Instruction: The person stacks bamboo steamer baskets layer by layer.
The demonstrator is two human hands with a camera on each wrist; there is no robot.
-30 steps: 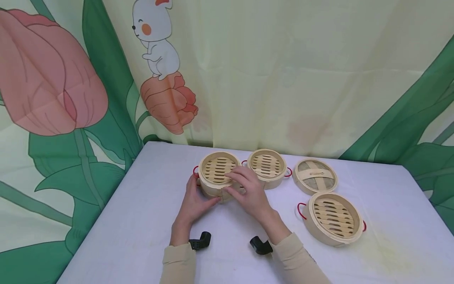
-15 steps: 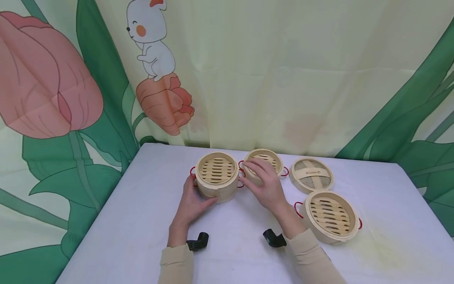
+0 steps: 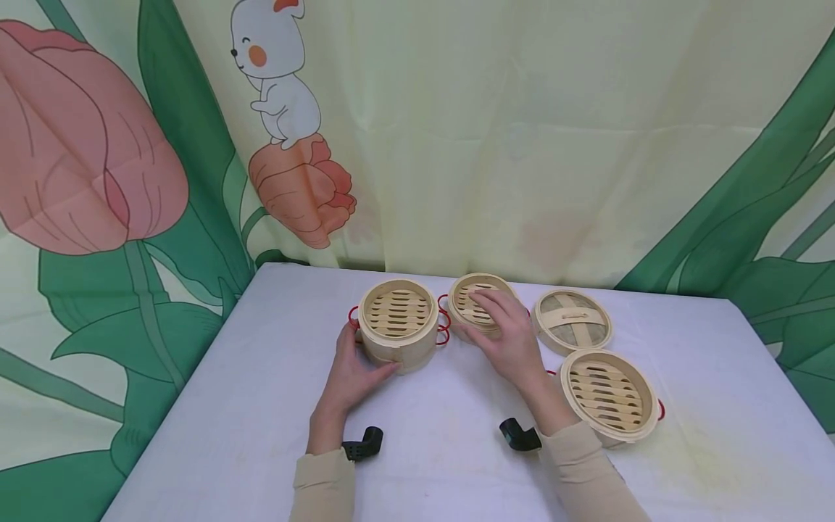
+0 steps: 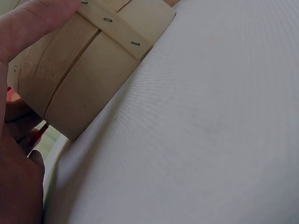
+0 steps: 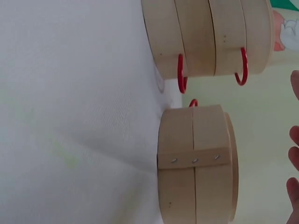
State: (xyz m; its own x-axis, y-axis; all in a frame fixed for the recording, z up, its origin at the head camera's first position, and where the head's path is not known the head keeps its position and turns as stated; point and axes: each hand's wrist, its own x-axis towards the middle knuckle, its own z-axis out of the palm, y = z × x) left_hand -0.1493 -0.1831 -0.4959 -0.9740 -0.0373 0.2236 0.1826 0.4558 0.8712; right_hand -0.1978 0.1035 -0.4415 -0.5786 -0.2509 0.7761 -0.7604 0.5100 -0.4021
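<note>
Two bamboo steamer baskets with red loop handles stand stacked [image 3: 399, 337] at the back left of the table, slatted floor showing on top. My left hand [image 3: 352, 373] holds the stack from its left front; in the left wrist view the thumb [image 4: 35, 25] lies on the stapled wooden wall [image 4: 88, 79] and the fingers reach round by a red handle. A single steamer basket [image 3: 471, 308] stands right of the stack. Over its right side hovers my right hand [image 3: 512, 341], fingers apart and holding nothing. In the right wrist view its fingertips sit off from that basket [image 5: 196, 172].
A woven bamboo lid [image 3: 574, 315] lies at the back right. Nearer, on the right, stands another steamer basket [image 3: 609, 395] with red handles. White cloth covers the table [image 3: 430, 464]. A printed curtain [image 3: 522, 145] hangs behind the back edge.
My right hand has left the stack's rim and moved right, over the single basket. The left hand keeps its hold on the stack. The view has shifted slightly.
</note>
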